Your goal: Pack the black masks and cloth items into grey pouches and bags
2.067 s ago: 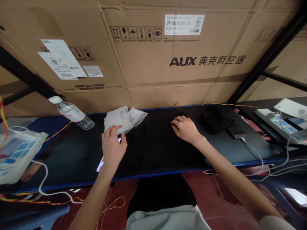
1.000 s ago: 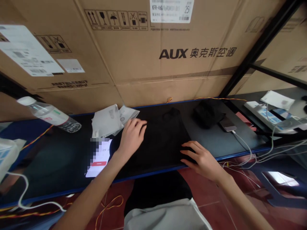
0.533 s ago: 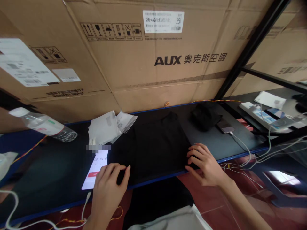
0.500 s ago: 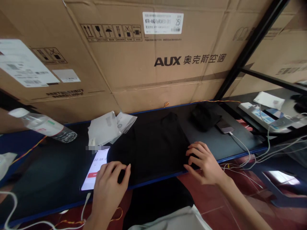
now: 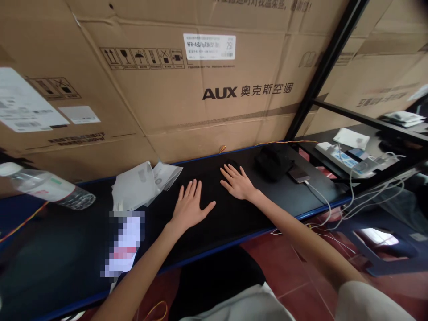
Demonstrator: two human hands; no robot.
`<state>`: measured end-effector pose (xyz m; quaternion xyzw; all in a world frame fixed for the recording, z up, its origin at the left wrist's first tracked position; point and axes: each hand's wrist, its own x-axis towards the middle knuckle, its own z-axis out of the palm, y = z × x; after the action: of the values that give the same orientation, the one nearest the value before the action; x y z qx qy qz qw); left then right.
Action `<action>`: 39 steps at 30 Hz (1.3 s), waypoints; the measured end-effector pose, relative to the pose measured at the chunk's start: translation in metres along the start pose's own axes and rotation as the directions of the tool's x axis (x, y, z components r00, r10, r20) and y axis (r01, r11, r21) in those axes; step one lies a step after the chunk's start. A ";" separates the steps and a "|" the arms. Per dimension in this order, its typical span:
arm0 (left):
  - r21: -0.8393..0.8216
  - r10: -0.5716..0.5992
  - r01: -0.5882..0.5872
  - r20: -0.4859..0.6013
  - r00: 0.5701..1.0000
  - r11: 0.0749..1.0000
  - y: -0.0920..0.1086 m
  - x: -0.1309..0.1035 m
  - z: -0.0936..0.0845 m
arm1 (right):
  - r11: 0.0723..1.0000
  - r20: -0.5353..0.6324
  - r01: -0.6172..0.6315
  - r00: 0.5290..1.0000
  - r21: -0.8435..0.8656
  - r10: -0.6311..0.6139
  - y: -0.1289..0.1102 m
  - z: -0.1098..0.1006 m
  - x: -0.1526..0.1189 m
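A black cloth [image 5: 214,225], hard to tell from the dark tabletop, is spread flat in front of me. Palm down on its left part, my left hand [image 5: 190,207] has its fingers stretched and the thumb apart. My right hand [image 5: 238,182] also lies flat with spread fingers, near the cloth's far right side. Neither hand grips anything. Right of my right hand sits a crumpled black cloth bundle [image 5: 272,162]. Left of my left forearm lies a bright phone [image 5: 125,245], its screen blurred out.
White plastic packets [image 5: 133,187] and a water bottle [image 5: 50,186] lie on the left of the table. A dark phone [image 5: 299,174] on a white cable is at the right. A large cardboard box [image 5: 167,102] stands behind, beside a black metal frame [image 5: 321,71].
Both hands have moved forward from the cloth's near edge, farther onto it. Their curled fingers have straightened and now lie flat. The view has shifted slightly.
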<state>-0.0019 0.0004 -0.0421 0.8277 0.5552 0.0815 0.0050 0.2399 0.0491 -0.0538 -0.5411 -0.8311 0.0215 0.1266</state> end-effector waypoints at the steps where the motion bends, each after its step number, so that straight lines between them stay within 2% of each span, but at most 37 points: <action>1: 0.002 -0.001 0.001 -0.008 1.000 1.000 -0.005 -0.005 0.000 | 1.000 0.013 -0.012 1.000 0.006 0.012 0.001 0.000 -0.001; 4: 0.018 -0.006 0.006 -0.008 1.000 1.000 -0.016 -0.012 -0.003 | 1.000 0.017 -0.013 1.000 0.006 0.013 0.001 -0.005 0.000; 7: 0.052 0.000 0.000 -0.008 1.000 0.999 -0.015 -0.013 -0.007 | 0.995 -0.144 -0.096 0.986 -0.039 0.090 0.015 -0.022 -0.006; 9: 0.070 0.019 -0.015 -0.049 0.999 0.997 -0.009 -0.016 -0.011 | 0.965 -0.298 -0.254 0.928 -0.067 0.224 0.037 -0.041 -0.017; 11: 0.061 0.075 -0.069 -0.090 0.993 0.996 0.000 -0.024 -0.014 | 0.903 -0.352 -0.416 0.865 -0.105 0.358 0.065 -0.061 -0.031; 13: 0.019 0.151 -0.150 -0.093 0.984 0.989 0.012 -0.033 -0.013 | 0.830 -0.232 -0.527 0.843 -0.184 0.485 0.092 -0.078 -0.041; 15: -0.020 0.198 -0.200 -0.082 0.977 0.980 0.021 -0.041 -0.010 | 0.817 -0.094 -0.507 0.860 -0.275 0.502 0.110 -0.088 -0.044; 17: -0.036 0.205 -0.209 -0.079 0.975 0.977 0.026 -0.045 -0.007 | 0.835 -0.025 -0.454 0.882 -0.309 0.471 0.115 -0.094 -0.041; 20: -0.087 0.185 -0.189 -0.055 0.981 0.978 0.028 -0.047 -0.009 | 0.867 -0.105 -0.461 0.887 -0.189 0.449 0.105 -0.102 -0.031; 22: -0.211 0.148 -0.148 -0.016 0.989 0.966 0.028 -0.046 -0.014 | 0.902 -0.190 -0.429 0.883 0.042 0.429 0.088 -0.112 -0.025; 23: -0.310 0.117 -0.113 -0.004 0.993 0.944 0.028 -0.044 -0.017 | 0.906 -0.212 -0.368 0.887 0.207 0.409 0.077 -0.119 -0.023; 24: -0.432 0.078 -0.070 0.003 0.997 0.899 0.029 -0.042 -0.021 | 0.874 -0.215 -0.282 0.897 0.395 0.386 0.065 -0.125 -0.022; 25: -0.563 0.027 -0.020 0.004 1.000 0.826 0.030 -0.039 -0.024 | 0.788 -0.200 -0.188 0.909 0.586 0.365 0.052 -0.132 -0.021; 27: -0.795 -0.118 0.080 0.011 0.993 0.601 0.032 -0.030 -0.031 | 0.493 -0.139 -0.055 0.927 0.868 0.348 0.024 -0.143 -0.020; 29: -0.942 -0.259 0.138 0.058 0.964 0.305 0.032 -0.019 -0.039 | 0.248 -0.063 -0.023 0.941 0.968 0.334 0.001 -0.146 -0.019; 30: -0.978 -0.298 0.145 0.095 0.950 0.151 0.031 -0.014 -0.043 | 0.183 -0.026 -0.034 0.949 0.982 0.315 -0.008 -0.143 -0.018; 31: -0.990 -0.312 0.144 0.133 0.941 0.010 0.029 -0.011 -0.046 | 0.161 0.007 -0.056 0.957 0.985 0.289 -0.014 -0.137 -0.017; 32: -0.984 -0.306 0.143 0.169 0.937 -0.105 0.028 -0.008 -0.049 | 0.178 0.035 -0.084 0.965 0.980 0.261 -0.018 -0.128 -0.017; 33: -0.972 -0.298 0.149 0.200 0.933 -0.184 0.026 -0.007 -0.051 | 0.237 0.061 -0.119 0.969 0.964 0.239 -0.019 -0.117 -0.016; 34: -0.961 -0.305 0.164 0.229 0.925 -0.224 0.025 -0.007 -0.051 | 0.335 0.079 -0.154 0.971 0.929 0.227 -0.019 -0.104 -0.017; 36: -0.958 -0.389 0.191 0.263 0.883 -0.216 0.022 -0.009 -0.048 | 0.602 0.054 -0.201 0.966 0.773 0.253 -0.019 -0.079 -0.022; 37: -0.963 -0.455 0.197 0.261 0.852 -0.183 0.021 -0.011 -0.045 | 0.724 -0.006 -0.196 0.964 0.662 0.266 -0.020 -0.070 -0.027; 39: -0.973 -0.570 0.203 0.227 0.790 -0.107 0.019 -0.014 -0.040 | 0.877 -0.175 -0.143 0.953 0.458 0.247 -0.027 -0.058 -0.041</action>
<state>0.0051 -0.0230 -0.0021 0.3636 0.5529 0.5423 0.5177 0.2446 -0.0051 -0.0002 -0.5786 -0.7254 0.1593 0.3371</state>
